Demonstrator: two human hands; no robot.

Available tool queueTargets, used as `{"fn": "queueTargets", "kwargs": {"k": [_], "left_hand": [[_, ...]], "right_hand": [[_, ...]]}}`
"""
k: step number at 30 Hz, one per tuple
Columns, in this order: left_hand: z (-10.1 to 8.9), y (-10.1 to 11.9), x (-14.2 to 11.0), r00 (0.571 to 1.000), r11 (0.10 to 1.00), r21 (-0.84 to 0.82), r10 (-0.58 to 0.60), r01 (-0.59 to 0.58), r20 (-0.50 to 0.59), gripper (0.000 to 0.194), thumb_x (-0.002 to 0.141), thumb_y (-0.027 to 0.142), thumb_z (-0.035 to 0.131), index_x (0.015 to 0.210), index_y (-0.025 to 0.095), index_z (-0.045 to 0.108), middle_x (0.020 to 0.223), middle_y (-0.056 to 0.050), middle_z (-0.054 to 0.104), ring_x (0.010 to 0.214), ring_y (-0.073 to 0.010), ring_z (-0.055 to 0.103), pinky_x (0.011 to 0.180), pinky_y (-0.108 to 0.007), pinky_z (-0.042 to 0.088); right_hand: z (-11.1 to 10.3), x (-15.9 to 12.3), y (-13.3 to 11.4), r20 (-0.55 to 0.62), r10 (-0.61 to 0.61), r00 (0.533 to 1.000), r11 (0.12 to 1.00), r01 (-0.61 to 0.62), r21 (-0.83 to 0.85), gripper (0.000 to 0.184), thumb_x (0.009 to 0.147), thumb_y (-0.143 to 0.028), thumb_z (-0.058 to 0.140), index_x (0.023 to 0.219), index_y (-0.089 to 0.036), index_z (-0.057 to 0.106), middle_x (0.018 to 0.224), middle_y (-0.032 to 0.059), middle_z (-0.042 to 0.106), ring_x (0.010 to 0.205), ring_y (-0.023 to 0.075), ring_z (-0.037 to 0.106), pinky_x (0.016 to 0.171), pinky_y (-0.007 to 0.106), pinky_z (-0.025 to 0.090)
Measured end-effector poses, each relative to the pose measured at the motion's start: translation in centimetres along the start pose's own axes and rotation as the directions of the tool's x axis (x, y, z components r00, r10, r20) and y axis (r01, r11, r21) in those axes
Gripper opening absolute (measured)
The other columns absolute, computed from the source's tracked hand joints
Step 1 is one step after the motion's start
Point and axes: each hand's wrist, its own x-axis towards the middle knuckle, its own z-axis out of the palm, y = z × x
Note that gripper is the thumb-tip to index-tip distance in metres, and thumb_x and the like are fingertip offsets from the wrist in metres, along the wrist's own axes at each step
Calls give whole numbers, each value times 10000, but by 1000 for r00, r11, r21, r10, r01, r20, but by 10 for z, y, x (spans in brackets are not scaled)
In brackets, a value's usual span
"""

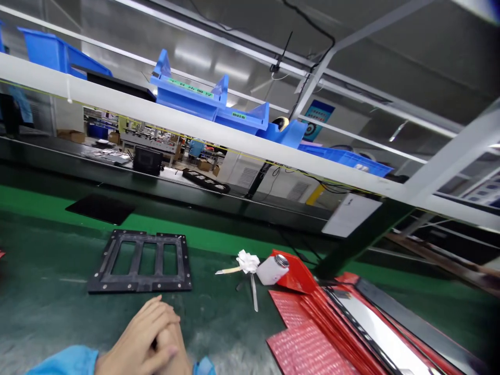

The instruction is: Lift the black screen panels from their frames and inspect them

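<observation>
My left hand point(135, 333) lies closed over my right hand point(172, 333), its fingers folded together across it near the front of the bench. No object shows between them. My right hand is mostly covered, and its fingers are hidden. Just beyond the hands rests a black frame point(136, 260) with three rectangular openings and small studs around its rim. To the right are a crumpled white tissue point(247, 261), a yellow-handled blade point(228, 271), metal tweezers point(253, 292) and a white bottle point(272, 270) with a metal top, tilted in view.
Red bubble-wrap bags point(312, 344) and a red bin point(295, 273) occupy the right side, with flat black-edged panels point(375, 323) on top. A dark thin plate point(100, 208) lies behind the frame. Blue bins point(187, 96) stand on the white shelf point(242, 143) overhead.
</observation>
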Motion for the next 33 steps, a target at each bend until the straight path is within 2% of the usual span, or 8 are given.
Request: {"fn": "queueTargets", "kwargs": {"k": [3,7,9,11,15,20,27,33], "left_hand": [[-3,-3,-1,999,999,45,-25,27,-36,459,909,380,525,1354,287,470,1404,-57,500,1336,-250,408,1175,-449,240],[1,-19,1,990,979,188,-60,83,-126,590,931,378,471,1479,264,283,1548,-82,274,1435,-305,208,1165,-554,163],[5,-32,1,986,961,248,-93,124,-135,622,940,408,450,1499,261,221,1560,-90,240,1440,-317,185,1149,-597,137],[6,-43,1,985,943,295,-124,154,-118,655,935,461,451,1504,249,204,1546,-96,276,1436,-324,192,1138,-620,123],[2,-49,-3,989,942,308,-113,136,-92,689,929,501,454,1504,212,206,1488,-118,384,1378,-291,328,1129,-534,236],[2,-28,-7,976,956,208,-189,208,-108,635,929,487,468,1478,224,286,1370,-115,513,1245,-258,468,1052,-452,371],[4,-16,-7,955,953,92,-282,290,-88,640,934,465,470,1482,218,249,1442,-113,428,1342,-269,361,1109,-504,318],[-2,-14,-4,955,955,13,-295,296,-43,630,931,431,481,1466,185,256,1456,-145,397,1372,-283,321,1137,-520,277]], "right_hand": [[2,2,-2,-8,20,1000,1000,-20,-9,442,817,-247,527,1258,-222,548,1174,87,607,1064,283,585,874,387,505],[-17,22,-8,-35,31,999,993,-34,-112,673,846,-269,564,1468,-242,307,1438,109,410,1314,315,361,1077,505,318],[-25,34,-8,-15,24,1000,978,-26,-206,653,866,-256,559,1467,-233,306,1450,109,394,1346,304,302,1100,523,272],[-29,43,-7,28,16,999,957,-8,-290,601,871,-235,564,1436,-213,358,1413,113,437,1321,283,334,1104,517,265],[-32,43,-6,75,38,996,917,-5,-398,522,848,-213,616,1346,-194,465,1244,106,547,1162,266,467,1040,481,361],[-33,28,-7,69,85,994,939,-57,-340,375,908,-159,537,1266,-270,537,1163,52,581,1066,248,516,961,458,429],[-28,22,11,113,93,989,955,-57,-291,464,918,-140,520,1356,-287,489,1272,71,558,1187,252,501,1014,458,406],[-23,21,30,29,-33,999,964,40,-265,421,886,-200,567,1298,-291,562,1272,63,588,1153,252,555,967,389,466]]}}
